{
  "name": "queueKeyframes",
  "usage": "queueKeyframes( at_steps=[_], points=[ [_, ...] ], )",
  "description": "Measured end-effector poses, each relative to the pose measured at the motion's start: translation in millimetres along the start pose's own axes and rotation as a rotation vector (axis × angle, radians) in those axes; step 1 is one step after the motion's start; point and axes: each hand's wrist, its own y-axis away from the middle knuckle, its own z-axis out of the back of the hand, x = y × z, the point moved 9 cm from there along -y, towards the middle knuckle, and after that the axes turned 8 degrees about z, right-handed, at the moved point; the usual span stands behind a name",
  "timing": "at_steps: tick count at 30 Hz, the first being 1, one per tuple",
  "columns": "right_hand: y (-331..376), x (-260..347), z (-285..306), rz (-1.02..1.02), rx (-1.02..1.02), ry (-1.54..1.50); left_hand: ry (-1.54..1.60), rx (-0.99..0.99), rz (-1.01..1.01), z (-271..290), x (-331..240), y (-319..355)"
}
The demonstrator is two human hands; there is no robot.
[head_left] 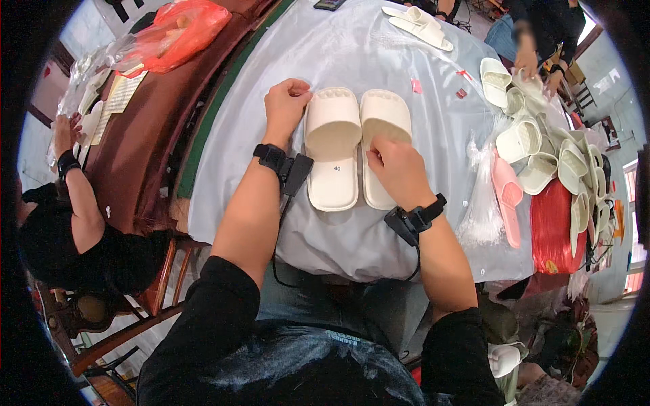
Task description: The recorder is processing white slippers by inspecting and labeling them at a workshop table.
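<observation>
Two cream-white slippers lie side by side on the grey covered table (247, 159), toes pointing away from me. By the outer toe edge of the left slipper (333, 183) is my left hand (287, 108), its fingers curled in. Whether it grips that edge cannot be made out. Over the right slipper (388, 107), just behind its strap, sits my right hand (398, 168), closed, with the thumb bent inward. Its fingertips are hidden beneath the hand, so what they hold does not show. Each wrist wears a black strap with a small device.
More pale slippers (572, 166) pile up at the right, beside a pink slipper (506, 193), clear plastic bags (479, 196) and a red bundle (552, 230). Another pair (420, 28) lies at the far side. People work at left and far right; a red bag (179, 34) rests far left.
</observation>
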Motion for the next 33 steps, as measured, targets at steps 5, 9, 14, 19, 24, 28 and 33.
queueKeyframes(
  at_steps=[5, 9, 14, 19, 24, 28, 33],
  points=[
    [2, -3, -3, -0.027, 0.074, -0.005, 0.123, -0.041, -0.045, 1, 2, -3],
    [0, 1, -1, -0.001, 0.027, -0.038, 0.160, -0.026, -0.016, 1, 3, 0],
    [1, -5, -3, -0.021, 0.018, -0.095, 0.183, -0.045, -0.004, 4, 2, 4],
    [1, -5, -1, -0.026, 0.038, -0.166, 0.229, -0.054, 0.007, 4, 5, 1],
    [2, -7, -5, -0.020, 0.047, -0.199, 0.401, 0.060, 0.022, -12, 18, -8],
    [2, -17, -18, -0.052, 0.058, -0.186, 0.509, 0.209, -0.105, -17, 19, -10],
    [-2, -27, -22, -0.006, -0.027, -0.326, 0.528, 0.304, -0.091, -27, 25, -16]
  ],
)
